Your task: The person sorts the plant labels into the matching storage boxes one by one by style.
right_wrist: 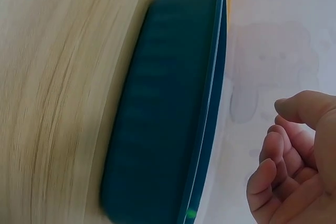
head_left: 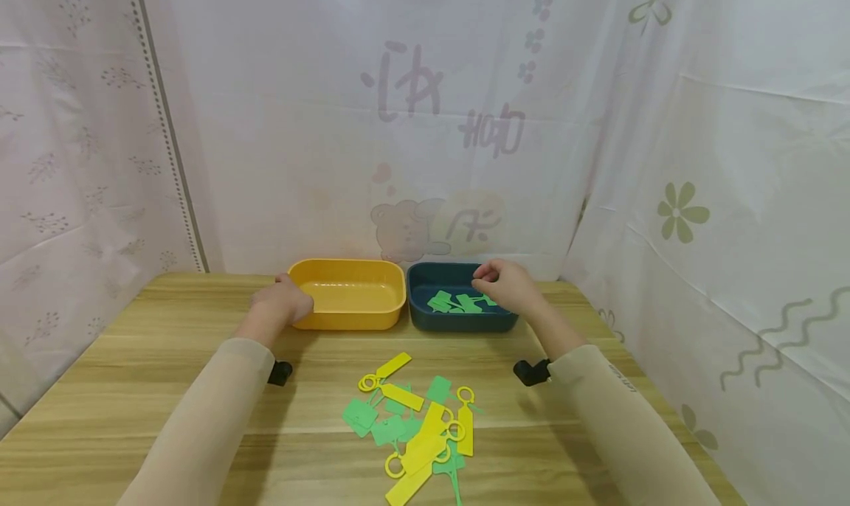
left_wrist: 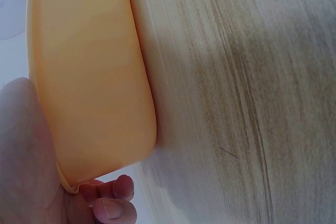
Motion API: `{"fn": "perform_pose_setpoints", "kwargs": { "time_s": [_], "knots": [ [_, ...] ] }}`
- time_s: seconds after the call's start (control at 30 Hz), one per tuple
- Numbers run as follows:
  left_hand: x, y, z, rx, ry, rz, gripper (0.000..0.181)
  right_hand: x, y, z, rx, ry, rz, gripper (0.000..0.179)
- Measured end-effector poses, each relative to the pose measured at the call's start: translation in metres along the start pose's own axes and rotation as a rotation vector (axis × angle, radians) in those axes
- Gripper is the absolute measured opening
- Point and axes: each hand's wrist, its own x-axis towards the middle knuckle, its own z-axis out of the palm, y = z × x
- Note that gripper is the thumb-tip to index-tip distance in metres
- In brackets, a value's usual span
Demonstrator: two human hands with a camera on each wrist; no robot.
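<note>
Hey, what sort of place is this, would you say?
Probably a screened-off indoor work corner: printed curtains hang behind and on both sides of a wood-grain table, where yellow tags and green tags lie loosely piled.

I see a wooden-looking table (head_left: 153, 344), its pale brown surface crossed by long darker grain. Behind it hangs a whitish cloth (head_left: 279, 122), and on it I find printed some big pinkish strokes (head_left: 410, 82), letters (head_left: 493, 131), a small heart (head_left: 381, 172) and a bear (head_left: 401, 233). Three little blue-grey flowers (head_left: 534, 40) stand one above another near the strokes. On the cloth at the left (head_left: 73, 152) I notice thin sprigs (head_left: 45, 222) and a grey stripe (head_left: 170, 122) with a row of dots (head_left: 162, 119) beside it. The cloth at the right (head_left: 764, 181) carries olive-coloured flowers (head_left: 682, 212) and wavy lines (head_left: 783, 336). In the left wrist view I find one thin dark mark (left_wrist: 228, 152) on the table.
</note>
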Motion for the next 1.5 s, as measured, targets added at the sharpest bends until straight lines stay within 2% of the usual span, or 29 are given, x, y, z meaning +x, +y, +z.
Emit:
{"fn": "perform_pose_setpoints", "kwargs": {
  "time_s": [0.3, 0.43, 0.73, 0.9, 1.17, 1.3, 1.37, 1.5],
  "knots": [
    [0.003, -0.002, 0.001, 0.002, 0.012, -0.002, 0.089, -0.008, -0.033, 0.021, 0.022, -0.046, -0.099, 0.020],
    [0.003, -0.001, 0.001, -0.002, 0.006, -0.005, 0.090, -0.013, -0.048, 0.034, 0.034, -0.091, -0.129, 0.017],
    [0.002, -0.001, 0.001, -0.008, 0.003, 0.003, 0.090, -0.026, -0.082, 0.064, 0.031, -0.189, -0.254, 0.014],
    [0.003, -0.002, 0.001, -0.005, 0.003, 0.004, 0.090, -0.034, -0.096, 0.078, 0.037, -0.259, -0.320, 0.018],
    [0.003, -0.001, 0.001, -0.005, 0.006, 0.000, 0.090, -0.049, -0.112, 0.099, -0.096, -0.453, -0.473, 0.026],
    [0.003, -0.001, 0.001, -0.006, 0.005, -0.001, 0.090, -0.055, -0.118, 0.109, -0.140, -0.541, -0.514, 0.032],
    [0.003, -0.001, 0.001, -0.006, 0.003, -0.001, 0.090, -0.058, -0.120, 0.114, -0.174, -0.562, -0.534, 0.033],
    [0.004, -0.001, 0.002, -0.001, 0.001, -0.002, 0.090, -0.065, -0.123, 0.124, -0.318, -0.567, -0.595, 0.036]
  ]
}}
